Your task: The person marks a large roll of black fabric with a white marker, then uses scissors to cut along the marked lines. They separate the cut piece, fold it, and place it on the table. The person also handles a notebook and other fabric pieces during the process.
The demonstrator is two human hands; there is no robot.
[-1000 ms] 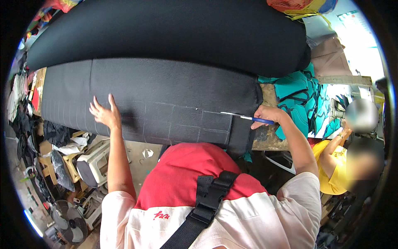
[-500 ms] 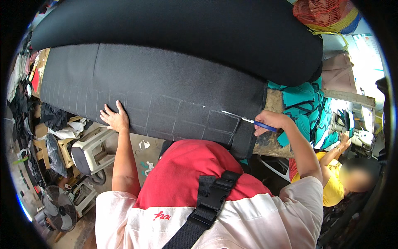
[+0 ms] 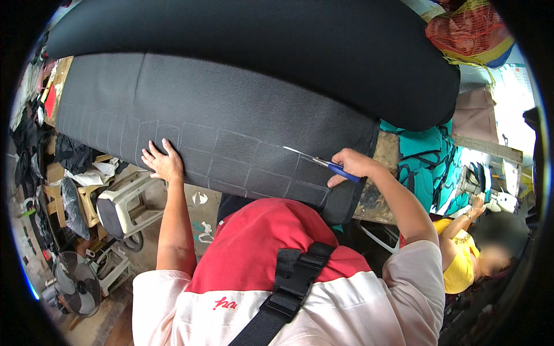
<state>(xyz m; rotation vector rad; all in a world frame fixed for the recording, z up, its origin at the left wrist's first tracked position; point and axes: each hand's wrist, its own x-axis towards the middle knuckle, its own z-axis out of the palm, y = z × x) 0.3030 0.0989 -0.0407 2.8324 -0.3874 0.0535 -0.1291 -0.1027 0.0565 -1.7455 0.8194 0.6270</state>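
A wide dark grey fabric sheet [image 3: 242,98] covers the table in front of me, with chalk-like lines drawn in boxes along its near side. My left hand [image 3: 165,163] lies flat on its near edge, fingers spread. Blue-handled scissors [image 3: 344,171] are gripped in my right hand [image 3: 353,165] near the sheet's right end. Their metal blades point left over the drawn boxes; whether they have the cloth between them is too small to tell.
Behind the sheet lies a thick black fabric roll [image 3: 259,46]. Teal cut pieces [image 3: 424,155] heap to the right on the wooden table [image 3: 375,202]. A person in yellow [image 3: 459,271] works at far right. Plastic stools [image 3: 124,207] and a fan [image 3: 78,285] stand at left.
My right hand and the scissors have shifted left along the sheet, blades further over the drawn boxes. My left hand stays flat on the cloth. The view has tilted slightly.
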